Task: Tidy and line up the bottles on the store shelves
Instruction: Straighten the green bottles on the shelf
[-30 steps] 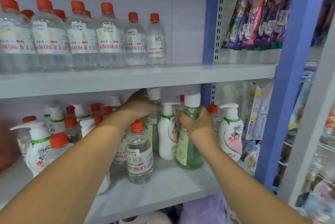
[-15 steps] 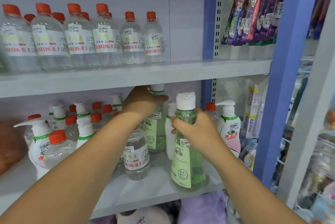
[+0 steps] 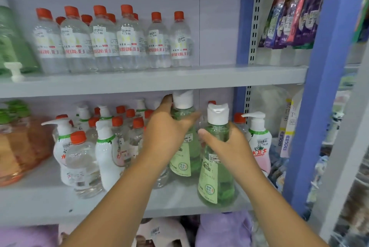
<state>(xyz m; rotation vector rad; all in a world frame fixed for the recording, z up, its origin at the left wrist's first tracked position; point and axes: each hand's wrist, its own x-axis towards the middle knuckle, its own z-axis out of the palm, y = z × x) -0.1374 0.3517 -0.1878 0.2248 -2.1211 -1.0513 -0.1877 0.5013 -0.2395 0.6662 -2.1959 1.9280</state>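
Note:
Two green bottles with white flip caps stand on the lower shelf. My right hand grips the front green bottle round its shoulder, near the shelf's front edge. My left hand holds the rear green bottle at its neck, just behind and left of the first. Clear bottles with red caps and white pump bottles stand crowded to the left on the same shelf. A pink-and-white pump bottle stands at the right end.
The upper shelf carries a row of clear red-capped bottles and a green bottle at far left. A blue upright borders the right, with hanging packets beyond. Purple jugs sit below. An orange pack lies far left.
My right hand has drawn its green bottle forward to the shelf's front edge. My left hand has pulled the second green bottle forward from the back.

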